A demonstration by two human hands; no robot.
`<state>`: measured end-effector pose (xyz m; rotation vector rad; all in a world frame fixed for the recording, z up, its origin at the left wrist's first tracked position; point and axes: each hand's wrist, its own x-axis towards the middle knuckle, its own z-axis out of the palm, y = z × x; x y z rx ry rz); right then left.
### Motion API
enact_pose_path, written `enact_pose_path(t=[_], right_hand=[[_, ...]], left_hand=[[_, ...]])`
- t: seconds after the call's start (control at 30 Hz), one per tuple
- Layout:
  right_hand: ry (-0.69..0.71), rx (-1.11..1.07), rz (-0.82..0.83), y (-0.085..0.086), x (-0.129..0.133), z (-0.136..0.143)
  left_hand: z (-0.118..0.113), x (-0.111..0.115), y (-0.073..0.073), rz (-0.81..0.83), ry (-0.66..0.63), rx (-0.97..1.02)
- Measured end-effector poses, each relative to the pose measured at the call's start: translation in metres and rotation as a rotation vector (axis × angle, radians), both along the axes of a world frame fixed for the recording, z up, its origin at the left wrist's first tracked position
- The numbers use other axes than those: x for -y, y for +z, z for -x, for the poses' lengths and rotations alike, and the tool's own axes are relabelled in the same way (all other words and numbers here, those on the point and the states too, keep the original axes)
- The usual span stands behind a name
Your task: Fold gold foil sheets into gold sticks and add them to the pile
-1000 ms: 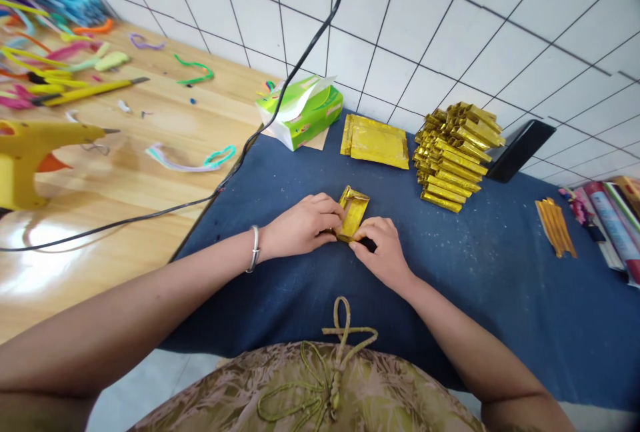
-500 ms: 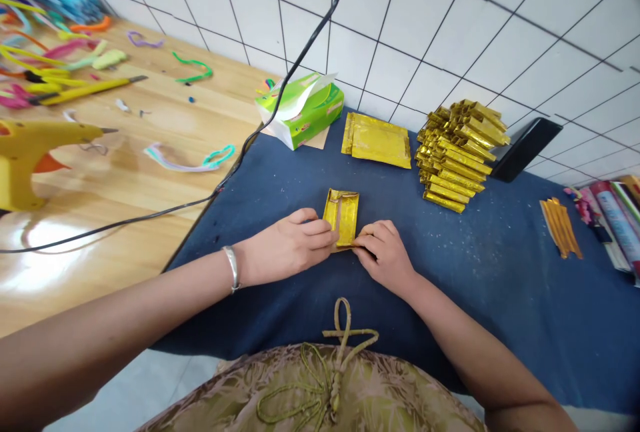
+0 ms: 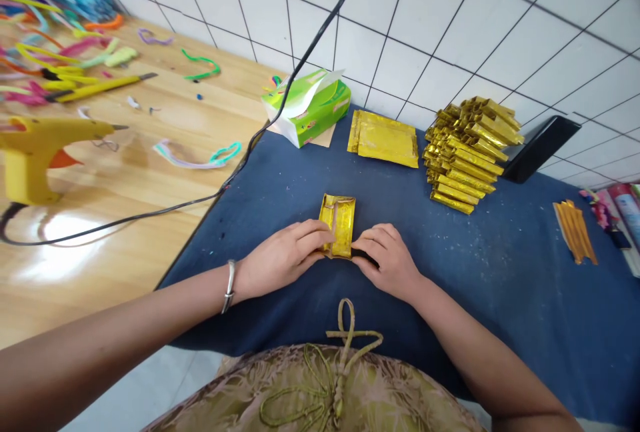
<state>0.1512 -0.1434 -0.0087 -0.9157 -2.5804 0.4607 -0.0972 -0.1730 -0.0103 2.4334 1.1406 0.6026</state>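
Note:
A small gold foil piece [image 3: 344,222] with folded edges and a brown strip down its middle lies on the dark blue cloth [image 3: 280,185]. My left hand [image 3: 287,255] is closed on its lower left side, fingertips over the foil. At its lower right corner, my right hand [image 3: 385,259] pinches the edge between thumb and fingers. Behind it lie flat gold foil sheets [image 3: 387,140], with a pile of folded gold strips [image 3: 463,165] to their right.
A green tissue box [image 3: 320,112] stands by the tiled wall. A black phone [image 3: 543,149] leans behind the pile. Orange-gold strips [image 3: 575,232] lie far right. A yellow glue gun [image 3: 40,152] and coloured pipe cleaners lie left; a black cable [image 3: 315,42] crosses the view.
The foil piece's lower edge now looks folded up, and the piece sits slightly lower and left. My left hand has shifted a little left. The surroundings have shifted right in view.

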Motion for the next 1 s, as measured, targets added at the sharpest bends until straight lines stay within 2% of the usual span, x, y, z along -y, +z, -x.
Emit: enact_pose_path(t=[0.23,0.53,0.67,0.83,1.0], right_hand=[[0.076,0.053,-0.008,0.003,0.003,0.004],[0.047,0.028,0.028,0.000,0.009,0.009],[-0.005,0.010,0.045,-0.001,0.011,0.011],[-0.137,0.005,0.089,0.002,0.015,0.018],[-0.222,0.027,0.088,0.002,0.014,0.026]], left_hand=[[0.006,0.005,0.003,-0.100,-0.122,-0.068],[0.014,0.007,-0.003,-0.061,-0.115,-0.050],[0.015,0.005,-0.006,-0.067,-0.115,-0.026],[0.016,0.003,-0.010,-0.042,-0.085,0.001],[0.011,0.000,-0.010,-0.025,0.022,0.013]])
